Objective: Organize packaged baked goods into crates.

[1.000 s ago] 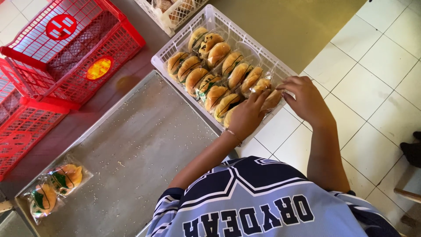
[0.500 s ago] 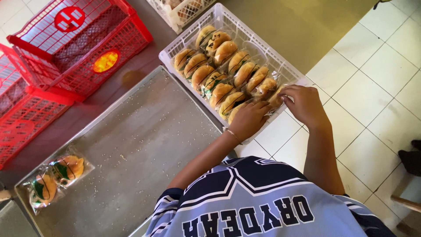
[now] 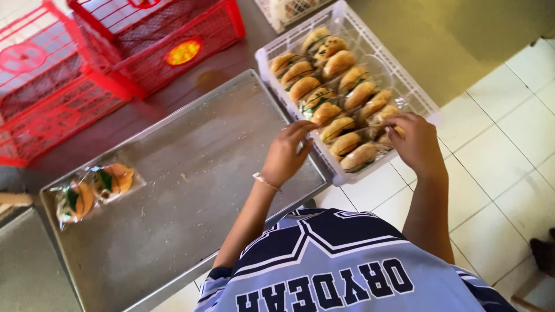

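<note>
Head view: looking down on both hands working at a white crate perched at the end of the counter, partly overhanging the tiled floor.

Reaching with the left hand, fingers loosely curled and fingertips touching the crate's near wall beside the closest rows; not possible to tell whether anything is pinched there. Pressing the right hand down into the near corner, fingers bent and closing on the clear wrap of one of the wrapped buns.

Judging the crate-filling as well advanced: standing on edge in three tight rows, filling nearly the whole crate, with only a little slack showing at the far right side. Seeming to be tidying or squeezing in the last pieces of the near row rather than starting a new one.

Still waiting on the metal tray: a last pair of bagged buns, lying at the far left corner, well apart from both hands, with only crumbs over the rest of the sheet.

Standing beyond the tray, red crates, stacked and untouched, showing no buns.
</note>
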